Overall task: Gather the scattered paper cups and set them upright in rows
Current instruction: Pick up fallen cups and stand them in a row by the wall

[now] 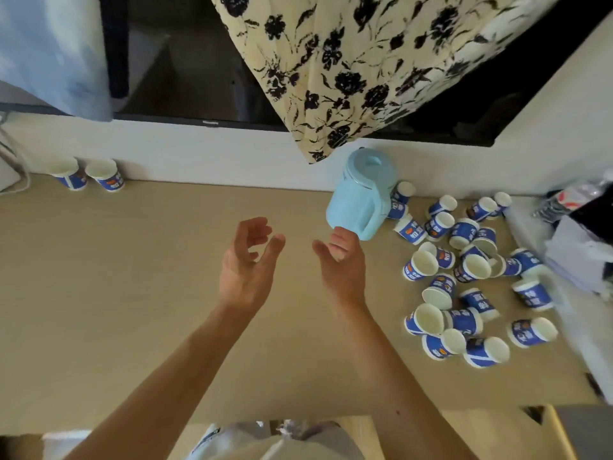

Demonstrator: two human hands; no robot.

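Two blue-and-white paper cups stand upright side by side at the far left of the beige table, against the wall. Several more of the same cups lie tipped and scattered in a heap on the right side. My left hand hovers over the table's middle, fingers loosely curled, holding nothing. My right hand is beside it, palm facing left, fingers relaxed and empty, fingertips just below a light blue jug.
The light blue lidded jug stands at the back, left of the heap. A floral cloth hangs over a dark screen above. A plastic bottle and white clutter crowd the right edge. A cable hangs at far left.
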